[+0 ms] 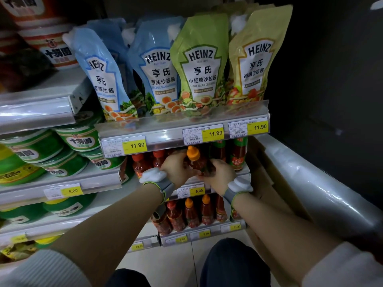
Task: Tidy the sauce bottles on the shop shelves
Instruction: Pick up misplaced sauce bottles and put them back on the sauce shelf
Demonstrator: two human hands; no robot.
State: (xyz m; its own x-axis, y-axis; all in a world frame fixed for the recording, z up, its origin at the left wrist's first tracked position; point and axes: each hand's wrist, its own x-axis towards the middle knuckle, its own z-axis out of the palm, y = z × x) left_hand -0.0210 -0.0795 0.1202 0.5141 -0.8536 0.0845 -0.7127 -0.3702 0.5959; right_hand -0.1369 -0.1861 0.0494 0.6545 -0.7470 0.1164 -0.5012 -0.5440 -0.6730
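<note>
We hold a red sauce bottle with an orange cap (195, 160) at the middle shelf's front edge (207, 181), left hand (178, 168) and right hand (219, 175) gripping its sides, and should keep it upright, label outward.

The person's forearms were bare, with pale, whitish ribbed sleeves pushed back toward the elbows. Each wrist carried a grey strap edged in yellow-green, and on each strap sat a lumpy white blob, soft-edged and featureless. The band on the left wrist (163, 186) sat just behind the left hand (178, 168); the band on the right wrist (234, 193) sat just behind the right hand (219, 175). Below, dark trousers covered both knees (232, 264).
</note>
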